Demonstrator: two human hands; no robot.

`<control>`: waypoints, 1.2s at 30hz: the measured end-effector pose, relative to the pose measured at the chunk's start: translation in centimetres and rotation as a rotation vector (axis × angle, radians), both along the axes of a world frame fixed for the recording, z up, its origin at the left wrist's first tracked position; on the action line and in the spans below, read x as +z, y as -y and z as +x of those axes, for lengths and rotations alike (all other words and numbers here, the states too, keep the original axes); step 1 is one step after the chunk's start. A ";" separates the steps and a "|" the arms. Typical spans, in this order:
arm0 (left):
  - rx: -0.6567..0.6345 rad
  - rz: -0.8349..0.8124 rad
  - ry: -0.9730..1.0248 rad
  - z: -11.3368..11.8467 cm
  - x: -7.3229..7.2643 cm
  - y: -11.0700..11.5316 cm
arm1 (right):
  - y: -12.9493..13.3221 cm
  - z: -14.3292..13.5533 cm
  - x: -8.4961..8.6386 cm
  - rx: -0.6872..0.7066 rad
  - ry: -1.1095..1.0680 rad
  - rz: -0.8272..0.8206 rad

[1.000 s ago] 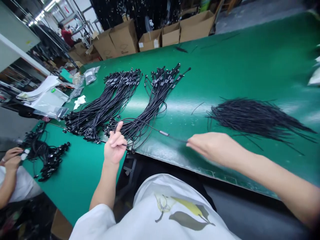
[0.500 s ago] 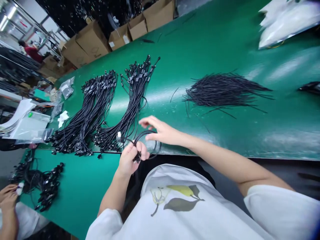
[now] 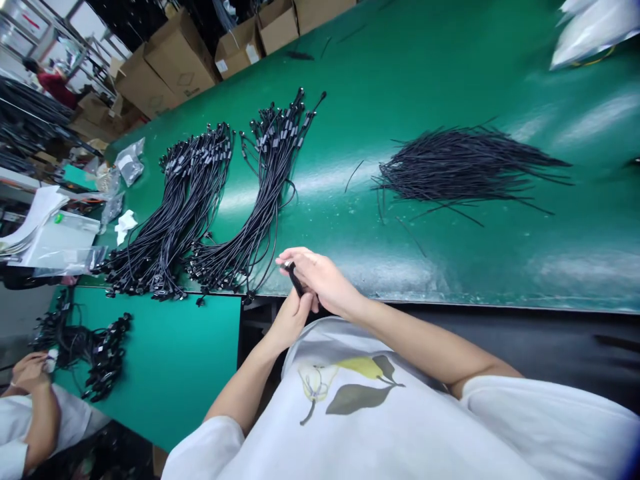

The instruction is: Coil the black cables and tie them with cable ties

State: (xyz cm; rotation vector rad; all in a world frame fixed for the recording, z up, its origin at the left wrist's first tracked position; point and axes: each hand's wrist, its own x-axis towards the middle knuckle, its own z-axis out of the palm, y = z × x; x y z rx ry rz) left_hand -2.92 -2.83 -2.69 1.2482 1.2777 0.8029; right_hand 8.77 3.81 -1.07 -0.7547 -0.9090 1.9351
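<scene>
My left hand is closed on a coiled black cable just off the table's front edge. Against it, my right hand curls its fingers round the same cable. A small metallic end shows near the right fingertips, while most of the coil is hidden by my hands. Just beyond them on the table lies a bundle of black cables with grey sleeves near the far ends. A larger cable bundle is to its left.
Thin black ties or strips lie in a pile on the green table. Cardboard boxes line the far edge. At lower left, a co-worker's hands are near more black cables. A white bag sits far right.
My right hand has come down and closed on the cable beside my left hand. Both hands are closer together, and the loose loop is now mostly hidden. The view has shifted slightly.
</scene>
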 end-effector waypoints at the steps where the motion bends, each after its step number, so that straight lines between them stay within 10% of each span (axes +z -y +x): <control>1: -0.025 0.008 -0.063 0.0 -0.3 0.0 | 0.2 -0.1 0.0 -0.003 -0.017 0.049; 7: -0.099 -0.112 0.101 0.4 -1.7 0.2 | -0.2 0.6 0.5 0.000 -0.123 0.089; 17: -0.023 -0.597 0.717 2.2 1.9 -0.7 | -1.7 2.3 1.1 0.110 -0.200 0.044; 24: -0.101 -0.704 0.759 4.0 1.8 -1.9 | -2.3 4.2 0.3 0.195 -0.277 0.028; 30: 0.001 -0.730 0.731 5.4 0.6 -2.0 | -2.4 5.8 -1.5 -0.019 -0.224 -0.134; 36: -0.090 -0.711 0.604 5.7 -0.5 -1.3 | -1.6 8.2 -1.7 0.060 0.127 0.242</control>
